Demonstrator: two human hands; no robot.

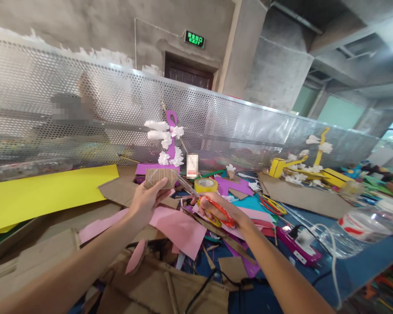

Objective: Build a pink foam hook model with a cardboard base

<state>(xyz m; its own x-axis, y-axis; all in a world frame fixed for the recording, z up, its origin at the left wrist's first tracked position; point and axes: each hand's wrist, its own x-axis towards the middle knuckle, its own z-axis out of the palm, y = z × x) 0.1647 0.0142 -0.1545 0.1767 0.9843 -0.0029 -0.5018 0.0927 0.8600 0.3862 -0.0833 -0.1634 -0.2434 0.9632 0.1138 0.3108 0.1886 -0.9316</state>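
Perforated metal screen behind a blue bench [363,266] littered with paper scraps. My left hand [147,200] pinches a cardboard piece [160,178], raised above the clutter. My right hand [216,209] grips red-handled scissors [196,195], blade tips at the piece's right edge. Judged: cutting step; it needs the piece held steady and the blades aligned. Clear plastic bottle [363,229] lies on its side at right, contents unclear.

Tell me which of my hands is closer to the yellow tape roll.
Right. The right hand, gripping the scissors, is just in front of the yellow tape roll. The left hand is farther off to the roll's left, holding a cardboard piece.
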